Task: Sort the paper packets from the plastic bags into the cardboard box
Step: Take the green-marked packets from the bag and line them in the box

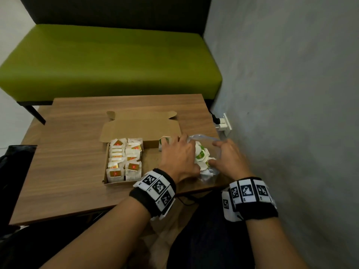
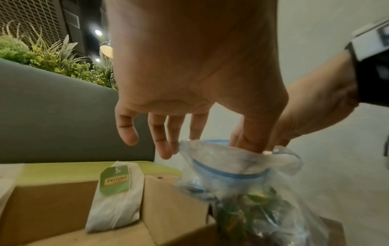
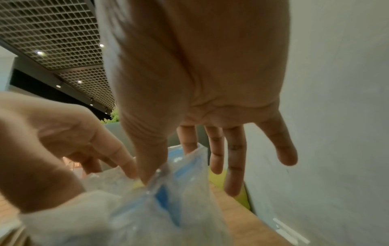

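Observation:
An open cardboard box (image 1: 141, 125) lies on the wooden table (image 1: 68, 162). Its left part holds rows of white paper packets with red tags (image 1: 124, 160). One green-tagged packet (image 1: 164, 142) (image 2: 118, 191) leans against the box's far right wall (image 2: 172, 199). Just right of the box stands a clear plastic bag (image 1: 208, 174) (image 2: 242, 166) (image 3: 168, 216) with a blue zip rim, holding green-tagged packets (image 1: 200, 155). My left hand (image 1: 180, 154) (image 2: 189, 74) holds the bag's mouth, thumb on the rim. My right hand (image 1: 231, 160) (image 3: 200, 83) pinches the opposite rim with thumb and index finger.
A grey wall (image 1: 291, 94) runs close along the right of the table, with a socket and plug (image 1: 223, 123) beside the table's edge. A green bench (image 1: 108, 61) stands behind the table. Something black (image 1: 11, 171) sits at the left edge.

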The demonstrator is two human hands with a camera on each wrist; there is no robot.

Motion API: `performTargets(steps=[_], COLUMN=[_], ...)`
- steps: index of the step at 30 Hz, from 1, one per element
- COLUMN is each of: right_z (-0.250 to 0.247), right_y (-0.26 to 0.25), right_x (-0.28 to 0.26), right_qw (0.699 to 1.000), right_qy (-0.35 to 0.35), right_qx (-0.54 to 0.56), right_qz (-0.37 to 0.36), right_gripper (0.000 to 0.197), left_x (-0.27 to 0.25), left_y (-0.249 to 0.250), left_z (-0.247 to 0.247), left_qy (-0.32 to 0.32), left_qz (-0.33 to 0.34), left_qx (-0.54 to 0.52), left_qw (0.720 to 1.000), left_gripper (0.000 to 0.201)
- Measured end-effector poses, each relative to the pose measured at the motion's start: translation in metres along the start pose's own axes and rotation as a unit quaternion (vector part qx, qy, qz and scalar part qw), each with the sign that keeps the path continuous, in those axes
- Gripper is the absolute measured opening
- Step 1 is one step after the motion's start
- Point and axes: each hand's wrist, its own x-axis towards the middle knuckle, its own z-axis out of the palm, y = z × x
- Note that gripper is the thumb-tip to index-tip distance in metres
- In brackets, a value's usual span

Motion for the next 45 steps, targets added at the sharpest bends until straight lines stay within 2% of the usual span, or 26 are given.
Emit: performTargets(steps=[4, 5, 10, 14, 18, 21, 25, 29, 34, 39, 43, 45], right_z=[0.008, 0.011, 0.029, 0.034, 0.037, 0.03, 0.011, 0.002, 0.001, -0.003, -0.011, -0.014], right_y=[-0.006, -0.008, -0.014, -0.016, -0.012, -0.009, -0.003, 0.007, 0.011, 0.008, 0.01, 0.013], right_x=[0.011, 0.014, 0.026, 0.03, 0.033, 0.031, 0.022, 0.022, 0.026, 0.021, 0.018, 0.02], right_qw=[0.998, 0.998, 0.996, 0.997, 0.997, 0.992, 0.988, 0.978, 0.979, 0.965, 0.951, 0.941], right_qy=[0.057, 0.061, 0.027, 0.018, 0.024, 0.055, 0.098, 0.158, 0.182, 0.239, 0.246, 0.257], right_qx=[0.039, 0.03, -0.047, -0.03, 0.051, 0.108, 0.117, 0.133, 0.091, 0.108, 0.184, 0.213], right_qz=[0.003, 0.008, 0.064, 0.069, 0.059, 0.039, 0.006, -0.014, -0.02, -0.028, -0.036, -0.053], right_gripper=[0.021, 0.02, 0.049, 0.039, 0.013, 0.018, 0.012, 0.006, 0.012, 0.012, 0.011, 0.009], left_x=[-0.004, -0.005, -0.008, -0.011, -0.011, -0.01, -0.006, 0.002, 0.006, 0.003, 0.001, -0.001], left_y=[0.002, 0.002, -0.001, -0.002, -0.001, -0.001, 0.003, 0.012, 0.017, 0.014, 0.011, 0.011], left_z=[0.007, 0.008, 0.011, 0.014, 0.014, 0.014, 0.012, 0.013, 0.016, 0.018, 0.013, 0.008], left_qy=[0.025, 0.032, 0.038, 0.042, 0.037, 0.031, 0.02, 0.017, 0.006, 0.009, -0.002, 0.012], left_qz=[-0.006, -0.005, -0.002, -0.001, -0.002, -0.016, -0.03, -0.033, -0.029, -0.021, -0.023, -0.021], left_qx=[-0.04, -0.047, -0.063, -0.076, -0.125, -0.191, -0.253, -0.245, -0.203, -0.179, -0.154, -0.152], left_qw=[0.999, 0.998, 0.997, 0.996, 0.991, 0.981, 0.967, 0.969, 0.979, 0.984, 0.988, 0.988], left_gripper=[0.067, 0.066, 0.065, 0.067, 0.066, 0.071, 0.086, 0.093, 0.085, 0.08, 0.077, 0.07])
